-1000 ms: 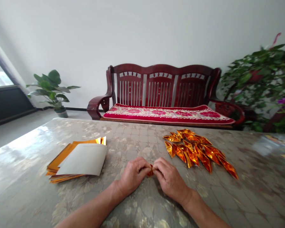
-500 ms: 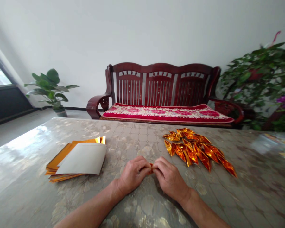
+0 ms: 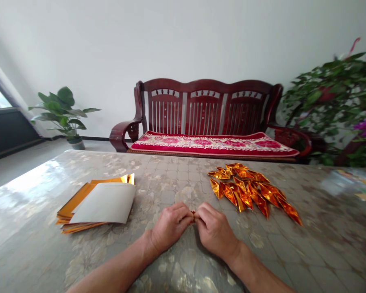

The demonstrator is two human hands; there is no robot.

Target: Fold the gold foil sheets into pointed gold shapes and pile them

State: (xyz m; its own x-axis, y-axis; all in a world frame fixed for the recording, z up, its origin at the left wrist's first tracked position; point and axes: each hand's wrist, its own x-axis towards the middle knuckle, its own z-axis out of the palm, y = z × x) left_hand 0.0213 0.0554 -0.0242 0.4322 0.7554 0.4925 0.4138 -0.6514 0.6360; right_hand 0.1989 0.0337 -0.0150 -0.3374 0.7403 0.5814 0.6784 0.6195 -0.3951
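Observation:
My left hand (image 3: 170,225) and my right hand (image 3: 215,230) meet at the middle of the table (image 3: 308,244), knuckles up and fingers curled. Together they pinch a small piece of gold foil paper (image 3: 194,213), of which only an orange sliver shows between the fingertips. To the left lies a stack of gold foil sheets (image 3: 99,202), its top sheet turned white side up. To the right, beyond my right hand, rests a pile of several folded gold foil pieces (image 3: 251,191).
A dark red wooden bench (image 3: 207,118) with a red flowered cushion stands behind the table. A potted plant (image 3: 64,114) sits on the floor at the left, and a large leafy plant (image 3: 338,101) at the right. Some blurred papers (image 3: 350,181) lie at the table's right edge.
My hands have stayed together on the foil piece, and less of it shows between my fingers now. The view has shifted slightly; the stack and pile have not moved.

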